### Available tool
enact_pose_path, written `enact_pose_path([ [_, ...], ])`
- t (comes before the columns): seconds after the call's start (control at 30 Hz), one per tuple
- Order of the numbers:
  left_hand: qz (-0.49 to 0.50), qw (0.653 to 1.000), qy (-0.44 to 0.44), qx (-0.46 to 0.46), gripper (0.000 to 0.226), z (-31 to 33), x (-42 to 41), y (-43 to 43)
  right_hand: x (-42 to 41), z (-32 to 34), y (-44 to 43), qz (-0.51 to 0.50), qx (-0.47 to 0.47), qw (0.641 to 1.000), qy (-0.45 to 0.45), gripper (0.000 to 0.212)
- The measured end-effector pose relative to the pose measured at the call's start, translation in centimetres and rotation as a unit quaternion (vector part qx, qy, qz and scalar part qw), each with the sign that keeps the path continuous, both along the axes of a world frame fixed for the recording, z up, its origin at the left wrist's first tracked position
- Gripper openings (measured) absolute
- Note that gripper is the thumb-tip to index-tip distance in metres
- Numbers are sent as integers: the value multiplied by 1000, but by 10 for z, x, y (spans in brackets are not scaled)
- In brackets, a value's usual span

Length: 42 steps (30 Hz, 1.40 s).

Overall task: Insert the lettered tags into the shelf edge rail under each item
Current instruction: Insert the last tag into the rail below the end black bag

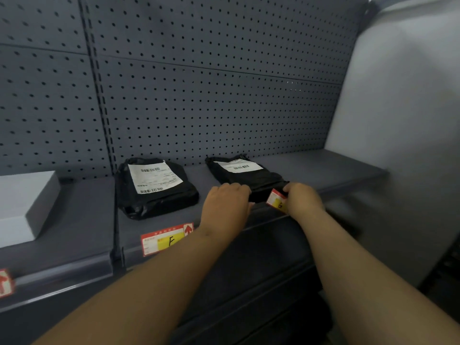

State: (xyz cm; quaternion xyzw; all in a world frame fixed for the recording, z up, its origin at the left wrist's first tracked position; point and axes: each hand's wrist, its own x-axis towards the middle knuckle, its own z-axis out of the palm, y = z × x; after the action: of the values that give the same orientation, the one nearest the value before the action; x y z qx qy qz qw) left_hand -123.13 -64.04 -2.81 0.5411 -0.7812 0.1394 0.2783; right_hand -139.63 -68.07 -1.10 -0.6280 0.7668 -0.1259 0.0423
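Two black parcels with white shipping labels lie on the grey shelf [323,168]: the left parcel [154,192] and the right parcel [246,175]. A red and yellow tag marked F [166,239] sits in the shelf edge rail [87,267] under the left parcel. My right hand [302,197] pinches a red and yellow tag marked G [276,201] at the shelf's front edge, just below the right parcel. My left hand [225,202] rests palm down on the shelf edge, its fingertips touching the right parcel's front left corner.
A white box [25,205] lies on the neighbouring shelf at the left. Another red tag [5,282] shows at the far left in that shelf's rail. Grey pegboard [211,95] backs the shelves. A pale wall [403,108] closes the right side.
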Motion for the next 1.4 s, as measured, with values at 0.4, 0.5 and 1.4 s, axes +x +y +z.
enact_pose_path([
  [0.4,-29,997,-35,64,39,1,-37,-28,-2,-4,-8,0,48,997,-65,27],
  [0.5,-34,996,-32,75,38,2,-41,-30,3,3,-15,-38,97,987,-125,31],
  [1.4,18,997,-8,81,17,-6,-47,-32,-15,-31,-12,33,-37,999,-17,47],
])
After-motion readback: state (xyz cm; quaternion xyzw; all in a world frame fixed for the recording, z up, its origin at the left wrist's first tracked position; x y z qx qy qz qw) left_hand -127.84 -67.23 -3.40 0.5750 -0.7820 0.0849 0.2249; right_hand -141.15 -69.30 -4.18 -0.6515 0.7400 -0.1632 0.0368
